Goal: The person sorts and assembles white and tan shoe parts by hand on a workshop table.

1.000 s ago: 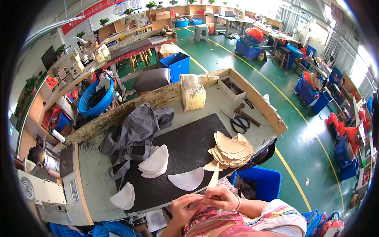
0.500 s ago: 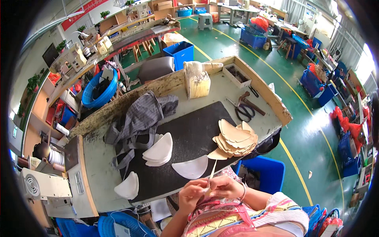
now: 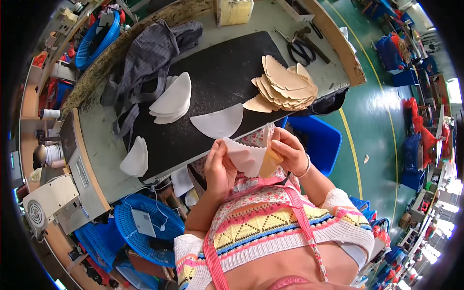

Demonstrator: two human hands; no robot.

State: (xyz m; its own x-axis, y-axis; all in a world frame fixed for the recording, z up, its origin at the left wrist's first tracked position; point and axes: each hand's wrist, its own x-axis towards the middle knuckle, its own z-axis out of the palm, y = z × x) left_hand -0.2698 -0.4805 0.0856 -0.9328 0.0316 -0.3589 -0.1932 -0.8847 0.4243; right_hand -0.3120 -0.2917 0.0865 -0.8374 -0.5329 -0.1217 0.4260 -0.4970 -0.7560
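Between my two hands, in front of the near table edge, is a curved piece [image 3: 247, 158] with a scalloped edge, white on most of its face and tan toward the right. My left hand [image 3: 221, 169] pinches its left end. The right end is gripped by my right hand [image 3: 289, 153]. Beyond them, a single white half-moon piece [image 3: 218, 123] lies on the black mat [image 3: 217, 65]. To its left are a stack of white pieces [image 3: 172, 99] and a smaller one [image 3: 135, 158]. A pile of tan scalloped pieces [image 3: 286, 88] lies on the right.
Scissors [image 3: 301, 53] and a hammer [image 3: 315, 47] lie behind the tan pile. A grey checked cloth [image 3: 150, 53] is bunched at the mat's far left. A blue bin [image 3: 319, 140] stands below the table on the right; blue baskets [image 3: 145, 217] are at lower left.
The view has tilted down toward my body. My hands have moved apart, and the piece, edge-on before, now spreads out with its face showing.
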